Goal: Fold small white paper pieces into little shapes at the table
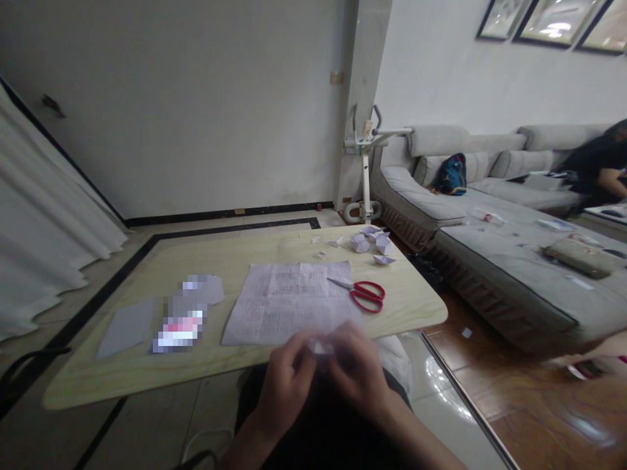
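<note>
Between my two hands, just over the table's near edge, is a small piece of folded white paper (321,348). My left hand (290,375) pinches it from the left. From the other side, the fingers of my right hand (356,362) close on it, slightly blurred. A creased sheet of paper with faint writing (294,300) lies flat just beyond my hands. Red-handled scissors (367,296) rest partly on its right edge, blades pointing left. Several folded paper shapes (375,241) sit at the table's far right, with small paper scraps (336,242) to their left.
The pale wooden table (416,300) has rounded corners. On its left lie a blank sheet (126,328) and a pixelated item (181,320). A grey sofa (514,261) with a blue backpack (451,175) stands to the right, where a person in dark clothing (600,166) sits.
</note>
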`<state>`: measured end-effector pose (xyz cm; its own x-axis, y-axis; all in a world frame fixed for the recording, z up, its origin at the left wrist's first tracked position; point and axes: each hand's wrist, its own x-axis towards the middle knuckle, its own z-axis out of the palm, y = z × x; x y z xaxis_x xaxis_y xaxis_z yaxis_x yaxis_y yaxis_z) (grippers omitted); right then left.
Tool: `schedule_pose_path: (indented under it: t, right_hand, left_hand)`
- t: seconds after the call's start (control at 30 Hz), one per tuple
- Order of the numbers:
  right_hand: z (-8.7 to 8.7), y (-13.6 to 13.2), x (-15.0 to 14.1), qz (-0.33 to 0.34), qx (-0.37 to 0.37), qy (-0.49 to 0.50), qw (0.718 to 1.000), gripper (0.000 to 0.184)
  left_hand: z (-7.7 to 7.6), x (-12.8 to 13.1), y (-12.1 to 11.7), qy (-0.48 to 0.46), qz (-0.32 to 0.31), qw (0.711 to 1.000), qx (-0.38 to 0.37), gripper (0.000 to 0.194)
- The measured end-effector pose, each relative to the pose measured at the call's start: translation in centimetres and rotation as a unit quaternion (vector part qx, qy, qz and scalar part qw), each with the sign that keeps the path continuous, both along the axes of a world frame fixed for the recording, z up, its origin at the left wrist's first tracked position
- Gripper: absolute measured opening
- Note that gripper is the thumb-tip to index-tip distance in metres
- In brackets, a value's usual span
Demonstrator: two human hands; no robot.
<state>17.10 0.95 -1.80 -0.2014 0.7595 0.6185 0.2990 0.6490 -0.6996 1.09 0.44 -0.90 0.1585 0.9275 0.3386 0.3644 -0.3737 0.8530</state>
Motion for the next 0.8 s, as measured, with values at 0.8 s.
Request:
schedule_pose_path:
  t: [0.8]
  right_hand:
    - [0.60,-0.40,-0.21,-0.001,0.028,-0.032,0.999,0.032]
  left_hand:
    - [0.14,0.34,-0.17,0.008,-0.034,0.999,-0.028,0.026]
